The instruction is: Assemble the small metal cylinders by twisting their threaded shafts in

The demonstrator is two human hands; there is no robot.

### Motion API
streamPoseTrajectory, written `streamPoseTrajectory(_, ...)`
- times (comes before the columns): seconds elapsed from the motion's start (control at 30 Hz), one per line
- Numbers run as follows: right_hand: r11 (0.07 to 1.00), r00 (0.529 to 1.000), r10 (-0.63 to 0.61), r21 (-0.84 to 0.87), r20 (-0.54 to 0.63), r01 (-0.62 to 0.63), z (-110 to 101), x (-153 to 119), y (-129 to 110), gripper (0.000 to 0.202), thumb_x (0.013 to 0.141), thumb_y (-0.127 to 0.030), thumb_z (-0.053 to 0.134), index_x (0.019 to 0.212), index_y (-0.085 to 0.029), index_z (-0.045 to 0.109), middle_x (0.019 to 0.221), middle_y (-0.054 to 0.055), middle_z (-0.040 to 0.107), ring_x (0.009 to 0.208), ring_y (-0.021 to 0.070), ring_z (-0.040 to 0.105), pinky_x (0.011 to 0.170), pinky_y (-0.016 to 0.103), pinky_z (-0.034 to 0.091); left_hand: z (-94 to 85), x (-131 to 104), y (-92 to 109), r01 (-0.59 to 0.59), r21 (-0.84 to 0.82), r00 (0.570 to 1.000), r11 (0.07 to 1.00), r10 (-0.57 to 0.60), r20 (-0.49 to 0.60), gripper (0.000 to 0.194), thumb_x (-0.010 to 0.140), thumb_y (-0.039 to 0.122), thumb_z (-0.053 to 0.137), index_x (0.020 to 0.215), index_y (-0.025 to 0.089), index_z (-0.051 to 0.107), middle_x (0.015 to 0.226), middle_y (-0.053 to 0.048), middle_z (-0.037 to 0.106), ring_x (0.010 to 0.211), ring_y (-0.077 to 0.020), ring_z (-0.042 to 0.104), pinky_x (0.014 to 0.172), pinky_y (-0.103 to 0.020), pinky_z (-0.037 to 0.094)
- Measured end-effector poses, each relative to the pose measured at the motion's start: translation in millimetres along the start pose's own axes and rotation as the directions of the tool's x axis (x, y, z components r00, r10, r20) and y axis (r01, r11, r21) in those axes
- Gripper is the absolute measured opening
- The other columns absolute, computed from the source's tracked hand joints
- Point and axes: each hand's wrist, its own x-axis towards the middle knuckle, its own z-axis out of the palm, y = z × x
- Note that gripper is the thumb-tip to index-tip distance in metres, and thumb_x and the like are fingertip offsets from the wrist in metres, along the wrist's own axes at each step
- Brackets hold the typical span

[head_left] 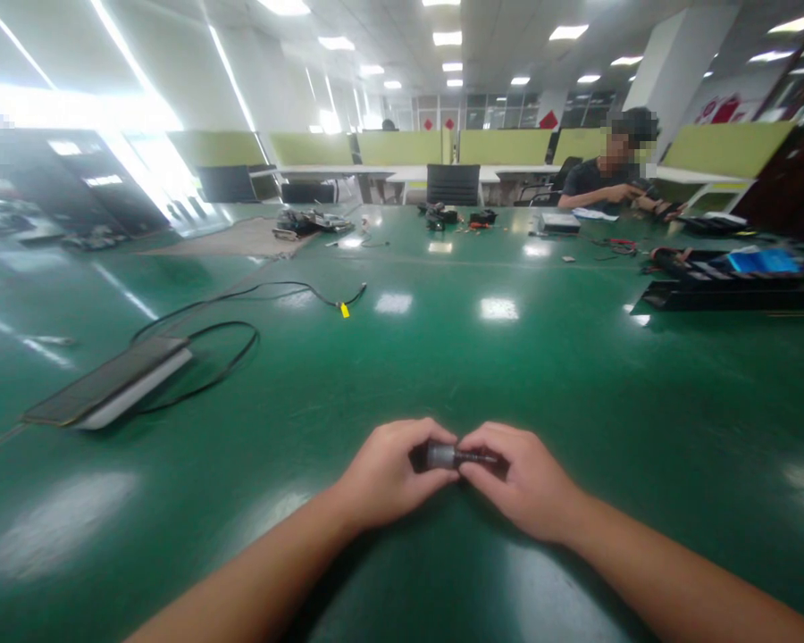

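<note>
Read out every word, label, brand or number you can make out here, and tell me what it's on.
No text can be read.
Yellow tag on the black cable: too small to read.
Small cylindrical item between the left hand and right hand: blurred, no marking readable.
Red and pink wall graphic at far right: too blurred.
Red diamond decoration in the background: no characters readable.

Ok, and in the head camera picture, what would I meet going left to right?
Flat dark device → yellow tag → small held grey thing → person in a dark shirt → shiny blue thing.
</note>
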Motion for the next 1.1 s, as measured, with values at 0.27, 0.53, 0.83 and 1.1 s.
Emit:
streamPoseTrajectory(0.27, 1.000, 1.000, -0.002, 0.000, 0.002, 0.002, -0.9, 0.8, -2.1, 0.012, 0.085, -0.015, 0.065, 0.093, -0.021, 0.070, 0.086, 0.001, 0.069, 0.078, 0.0163, 0.062, 0.071, 0.027, 0.046, -0.3, 0.0, -0.2, 0.012, 0.005, 1.000, 1.000, -0.012, 0.013, 0.021, 0.080, 0.028, 0.072, 0.100, 0.021, 0.068, 0.093, -0.002, 0.072, 0.085, -0.0166, 0.066, 0.077, -0.027, 0.048)
streamPoseTrajectory(0.53, 1.000, 1.000, 0.002, -0.020, -0.005, -0.002, -0.4, 0.5, -0.9, 0.012, 0.085, -0.015, 0.065, 0.094, -0.021, 0.070, 0.085, 0.001, 0.069, 0.076, 0.0166, 0.062, 0.069, 0.027, 0.045, -1.5, -0.3, -1.5, 0.019, 0.016, 1.000, 1.000, -0.019, 0.016, 0.021, 0.081, 0.027, 0.072, 0.100, 0.022, 0.067, 0.092, -0.001, 0.071, 0.084, -0.0160, 0.065, 0.076, -0.026, 0.047)
streamPoseTrajectory(0.83, 1.000, 1.000, -0.003, -0.013, -0.008, 0.003, -1.0, 1.6, -1.1, 0.011, 0.083, -0.015, 0.066, 0.092, -0.021, 0.070, 0.084, 0.001, 0.069, 0.075, 0.0155, 0.061, 0.068, 0.026, 0.044, -1.7, 0.3, 0.8, 0.014, 0.008, 1.000, 1.000, -0.014, 0.007, 0.020, 0.080, 0.025, 0.072, 0.099, 0.021, 0.068, 0.091, -0.001, 0.071, 0.083, -0.0156, 0.065, 0.075, -0.026, 0.046)
streamPoseTrajectory(1.1, 1.000, 1.000, -0.011, -0.024, -0.009, 0.011, -1.7, 2.5, 0.1, 0.008, 0.083, -0.018, 0.069, 0.090, -0.021, 0.071, 0.083, 0.002, 0.069, 0.074, 0.0165, 0.061, 0.068, 0.027, 0.045, -2.4, 0.3, 1.3, 0.004, 0.030, 1.000, 1.000, -0.004, 0.006, 0.020, 0.081, 0.030, 0.072, 0.099, 0.022, 0.068, 0.091, 0.000, 0.072, 0.082, -0.0154, 0.065, 0.075, -0.026, 0.047)
